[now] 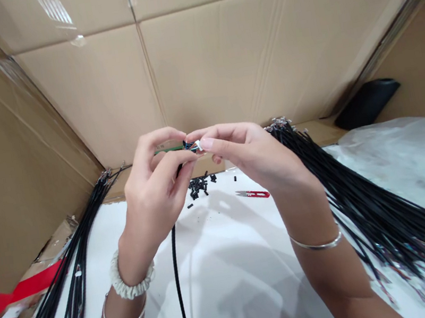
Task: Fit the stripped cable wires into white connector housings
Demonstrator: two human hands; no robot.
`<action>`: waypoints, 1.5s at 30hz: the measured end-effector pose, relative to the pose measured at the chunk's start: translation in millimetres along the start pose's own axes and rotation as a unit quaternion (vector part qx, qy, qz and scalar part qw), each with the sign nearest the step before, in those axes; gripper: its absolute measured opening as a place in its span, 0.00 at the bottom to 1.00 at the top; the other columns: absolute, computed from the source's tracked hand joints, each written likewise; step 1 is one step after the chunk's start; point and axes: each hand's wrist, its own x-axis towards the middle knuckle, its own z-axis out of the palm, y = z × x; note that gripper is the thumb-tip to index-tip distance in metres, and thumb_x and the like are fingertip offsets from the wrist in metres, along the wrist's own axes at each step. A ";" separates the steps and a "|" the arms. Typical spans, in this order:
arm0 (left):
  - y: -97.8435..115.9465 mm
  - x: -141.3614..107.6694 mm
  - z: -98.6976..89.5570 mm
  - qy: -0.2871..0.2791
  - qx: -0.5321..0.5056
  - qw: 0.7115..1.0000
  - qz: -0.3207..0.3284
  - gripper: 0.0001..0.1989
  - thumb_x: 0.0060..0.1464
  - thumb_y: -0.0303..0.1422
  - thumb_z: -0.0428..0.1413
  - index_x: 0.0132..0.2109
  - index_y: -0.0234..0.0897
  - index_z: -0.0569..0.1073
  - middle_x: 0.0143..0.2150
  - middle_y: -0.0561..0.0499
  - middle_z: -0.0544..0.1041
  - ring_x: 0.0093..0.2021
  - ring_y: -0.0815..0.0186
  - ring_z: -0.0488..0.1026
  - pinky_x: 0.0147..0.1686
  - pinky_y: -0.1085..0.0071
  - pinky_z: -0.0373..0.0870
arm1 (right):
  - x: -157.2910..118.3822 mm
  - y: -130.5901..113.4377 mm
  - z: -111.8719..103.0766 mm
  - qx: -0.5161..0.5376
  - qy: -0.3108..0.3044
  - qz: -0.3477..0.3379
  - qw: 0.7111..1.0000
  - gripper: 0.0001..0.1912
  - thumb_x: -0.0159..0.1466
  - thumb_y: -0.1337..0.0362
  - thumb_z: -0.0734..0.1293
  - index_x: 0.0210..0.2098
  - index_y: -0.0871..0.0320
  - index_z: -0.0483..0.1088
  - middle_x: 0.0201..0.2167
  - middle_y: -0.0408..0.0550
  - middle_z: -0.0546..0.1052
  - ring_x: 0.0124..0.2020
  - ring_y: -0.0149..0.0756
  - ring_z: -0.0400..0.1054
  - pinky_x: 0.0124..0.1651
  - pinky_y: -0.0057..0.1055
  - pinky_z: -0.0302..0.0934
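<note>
Raised over the far part of the white table (pixel 229 264), both hands meet at the end of a black cable (pixel 179 282). My left hand (pixel 155 179) is closed around the cable end, where thin coloured wires come out. A small white connector (pixel 198 144) sits at the tips of these wires, pinched between thumb and fingers of my right hand (pixel 254 155). The cable hangs from my left hand and runs down toward me. Below the hands lie several short black tube pieces (pixel 198 185) and red-handled thread snips (pixel 253 194).
A thick bundle of black cables (pixel 368 199) with wire ends lies at the right, a smaller bundle (pixel 76 250) at the left. Cardboard walls (pixel 212 57) enclose the back and sides. Clear plastic sheeting (pixel 410 160) and a black roll-like object (pixel 367 102) are at the right.
</note>
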 end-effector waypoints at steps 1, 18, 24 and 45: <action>0.4 0.0 -0.5 -0.003 0.002 1.000 0.001 0.05 0.62 0.22 0.59 0.41 0.37 0.77 0.49 0.44 0.77 0.33 0.71 0.75 0.26 0.74 0.75 | 0.0 0.5 -0.7 -0.002 -0.004 -0.008 1.000 0.08 0.65 0.57 0.73 0.33 0.55 0.80 0.53 0.48 0.81 0.55 0.42 0.71 0.62 0.43 0.56; 9.2 1.8 -2.8 -0.001 0.013 1.000 -0.008 0.06 0.58 0.21 0.59 0.37 0.36 0.75 0.47 0.43 0.78 0.30 0.72 0.72 0.24 0.74 0.73 | 3.1 4.5 -8.4 -0.006 -0.045 -0.042 0.998 0.09 0.64 0.57 0.74 0.33 0.55 0.80 0.59 0.52 0.76 0.60 0.46 0.69 0.66 0.49 0.54; 9.9 1.2 -2.3 -0.009 0.017 1.000 -0.012 0.06 0.58 0.20 0.59 0.38 0.35 0.75 0.48 0.41 0.78 0.29 0.73 0.72 0.24 0.73 0.73 | 3.2 3.9 -8.5 -0.014 -0.041 -0.040 0.998 0.10 0.63 0.56 0.75 0.33 0.56 0.79 0.58 0.52 0.76 0.59 0.46 0.69 0.65 0.48 0.56; 10.6 1.2 -1.1 -0.002 0.021 1.000 -0.012 0.07 0.59 0.22 0.59 0.39 0.39 0.74 0.48 0.43 0.78 0.29 0.71 0.73 0.23 0.71 0.74 | -0.2 -2.2 -6.1 -0.038 -0.017 -0.037 0.998 0.13 0.62 0.53 0.75 0.31 0.57 0.78 0.58 0.51 0.76 0.54 0.45 0.72 0.59 0.44 0.61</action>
